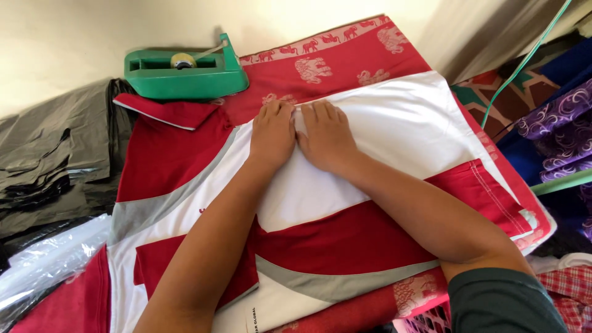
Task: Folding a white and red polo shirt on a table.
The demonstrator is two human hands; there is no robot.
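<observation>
The shirt point(370, 185) — red, white and grey, with a red collar point(163, 114) at its upper left — lies spread flat over a red cloth point(345, 58) printed with pale elephants, filling the middle of the view. Both hands rest side by side on its white panel, near the upper edge. The left hand point(271, 135) lies palm down, its fingers point(274, 111) pressed together and flat on the fabric, pinching nothing. The right hand point(330, 139) lies just beside it, touching it at the thumb side, fingers point(320, 114) likewise close together and flat; a small ridge of white fabric stands between the two hands. The forearms run down to the lower edge, the right one ending in a dark green sleeve point(505, 302).

Above the collar, against the wall, sits a green tape dispenser point(185, 71) with a roll in it. To the left lie black plastic bags point(49, 160), and below them a clear plastic bag point(46, 262). On the right — well apart from the hands — are folded cloths in blue and purple point(558, 132), and a thin green cord point(524, 61) runs up to the top edge. A red checked cloth point(567, 290) shows at the lower right.
</observation>
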